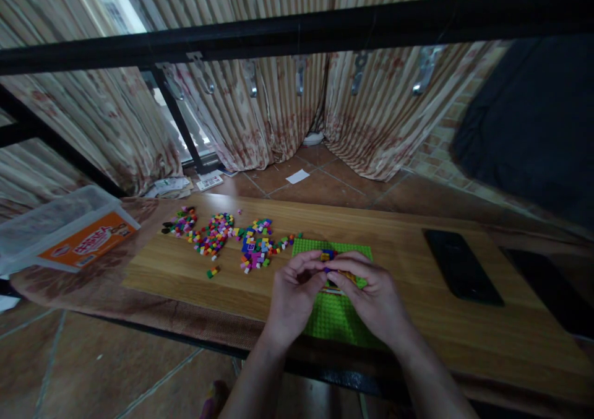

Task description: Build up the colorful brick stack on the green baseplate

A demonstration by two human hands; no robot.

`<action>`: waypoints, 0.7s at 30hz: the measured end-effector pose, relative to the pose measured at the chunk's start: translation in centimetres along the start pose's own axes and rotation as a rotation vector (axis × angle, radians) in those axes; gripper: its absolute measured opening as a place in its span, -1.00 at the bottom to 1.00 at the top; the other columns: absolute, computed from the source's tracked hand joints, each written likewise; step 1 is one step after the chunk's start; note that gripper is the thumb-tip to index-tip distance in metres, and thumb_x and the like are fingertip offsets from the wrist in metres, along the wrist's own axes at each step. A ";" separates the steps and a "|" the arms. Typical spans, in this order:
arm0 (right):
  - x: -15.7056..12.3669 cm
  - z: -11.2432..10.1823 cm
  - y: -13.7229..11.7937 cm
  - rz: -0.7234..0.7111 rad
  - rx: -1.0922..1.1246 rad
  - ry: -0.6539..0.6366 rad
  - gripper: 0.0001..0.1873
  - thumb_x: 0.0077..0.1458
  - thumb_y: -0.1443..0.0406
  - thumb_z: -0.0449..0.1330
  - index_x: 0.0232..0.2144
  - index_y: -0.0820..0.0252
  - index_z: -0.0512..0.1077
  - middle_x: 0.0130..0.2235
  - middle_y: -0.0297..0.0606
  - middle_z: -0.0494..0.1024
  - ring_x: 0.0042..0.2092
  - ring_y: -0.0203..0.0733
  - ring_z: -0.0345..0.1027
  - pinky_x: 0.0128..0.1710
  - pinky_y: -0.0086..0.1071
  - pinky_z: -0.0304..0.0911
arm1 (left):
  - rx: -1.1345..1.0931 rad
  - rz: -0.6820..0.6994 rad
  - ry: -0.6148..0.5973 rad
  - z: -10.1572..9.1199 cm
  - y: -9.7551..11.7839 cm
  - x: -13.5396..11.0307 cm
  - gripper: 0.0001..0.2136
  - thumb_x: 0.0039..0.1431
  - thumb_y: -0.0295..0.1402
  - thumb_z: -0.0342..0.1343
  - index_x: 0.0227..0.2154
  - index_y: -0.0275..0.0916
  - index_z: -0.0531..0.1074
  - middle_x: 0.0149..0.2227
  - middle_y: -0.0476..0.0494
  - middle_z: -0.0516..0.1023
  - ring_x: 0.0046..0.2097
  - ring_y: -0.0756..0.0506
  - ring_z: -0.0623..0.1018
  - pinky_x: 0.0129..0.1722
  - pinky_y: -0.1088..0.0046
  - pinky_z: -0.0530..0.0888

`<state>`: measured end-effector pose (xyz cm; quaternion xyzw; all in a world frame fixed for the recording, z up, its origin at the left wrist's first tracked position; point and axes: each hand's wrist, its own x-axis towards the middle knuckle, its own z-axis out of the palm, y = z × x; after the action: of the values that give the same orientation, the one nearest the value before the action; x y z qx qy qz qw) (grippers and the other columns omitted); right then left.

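Note:
A green studded baseplate point(341, 320) lies on the wooden board, with a small build of coloured bricks point(328, 255) on it, partly covered by my fingers. My left hand point(297, 286) and my right hand point(366, 283) meet over this build, thumbs and fingertips close together. Between the fingertips shows a small purple brick point(327, 270), pinched from both sides. Yellow and orange bricks peek out beneath my right fingers. Much of the build is hidden behind the hands.
Loose coloured bricks point(218, 230) are heaped on the left of the wooden board point(394, 239). A clear plastic box point(69, 221) with an orange label stands at far left. A dark flat panel point(461, 267) lies right. A black bar point(297, 32) with metal hooks crosses above.

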<state>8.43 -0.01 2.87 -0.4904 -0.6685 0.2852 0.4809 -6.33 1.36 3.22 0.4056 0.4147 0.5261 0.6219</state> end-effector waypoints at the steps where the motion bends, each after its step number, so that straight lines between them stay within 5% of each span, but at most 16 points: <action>1: 0.0 0.0 0.0 0.000 0.000 0.009 -0.85 0.15 0.23 0.20 -0.26 0.01 0.58 -0.25 -0.27 0.56 -0.17 -0.18 0.43 -0.17 -0.30 0.32 | 0.015 0.022 0.001 0.0 -0.1 0.0 -0.75 -0.08 -0.51 0.29 -0.26 -0.24 0.54 -0.38 -0.04 0.59 -0.34 0.00 0.51 -0.29 0.51 0.42; 12: -0.4 0.2 -0.3 -0.008 -0.070 0.073 -0.87 0.15 0.27 0.19 -0.25 0.02 0.53 -0.25 -0.31 0.59 -0.22 -0.21 0.46 -0.20 -0.32 0.34 | 0.055 0.095 0.026 0.4 0.4 -0.3 -0.79 -0.02 -0.47 0.27 -0.25 -0.24 0.54 -0.36 -0.07 0.62 -0.32 -0.02 0.54 -0.26 0.49 0.43; 21: -0.4 -0.2 -0.5 -0.164 -0.139 0.008 -0.78 0.20 0.37 0.13 -0.17 0.02 0.51 -0.21 -0.29 0.57 -0.17 -0.25 0.44 -0.19 -0.37 0.34 | 0.039 0.105 0.019 0.2 -0.2 -0.1 -0.77 -0.02 -0.44 0.28 -0.23 -0.24 0.52 -0.34 -0.05 0.60 -0.33 0.00 0.52 -0.29 0.50 0.45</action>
<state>8.43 -0.56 3.24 -0.4674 -0.7224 0.1960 0.4703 -6.07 1.21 3.13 0.4338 0.4089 0.5539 0.5812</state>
